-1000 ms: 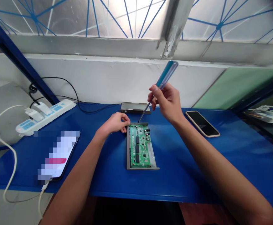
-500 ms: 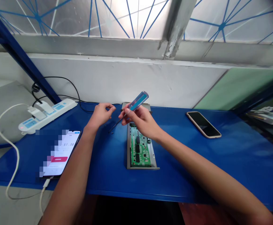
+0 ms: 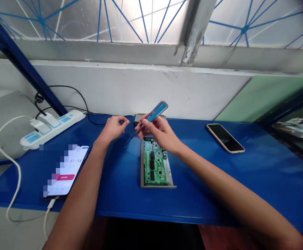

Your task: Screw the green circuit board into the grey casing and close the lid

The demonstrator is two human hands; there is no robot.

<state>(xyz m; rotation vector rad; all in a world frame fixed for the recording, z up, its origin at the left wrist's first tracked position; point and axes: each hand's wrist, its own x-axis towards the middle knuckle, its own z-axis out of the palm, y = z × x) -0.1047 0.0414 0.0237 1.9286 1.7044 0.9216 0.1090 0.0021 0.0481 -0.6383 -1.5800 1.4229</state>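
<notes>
Right hand (image 3: 162, 134) pinches a blue-handled screwdriver (image 3: 157, 111) between thumb and fingers (image 3: 146, 125), closed firmly on it, shaft slanting down just left of the green circuit board (image 3: 155, 163); can't tell if the tip touches the bench (image 3: 193, 205). Left hand (image 3: 112, 129) is up and left of the board, fingers (image 3: 124, 119) curled nearly shut, can't tell if anything tiny is held. Board sits in a grey metal tray (image 3: 141, 166). Right of board: phone (image 3: 226, 138). Left of board: second phone (image 3: 68, 170), partly pixelated, and power strip (image 3: 52, 128).
</notes>
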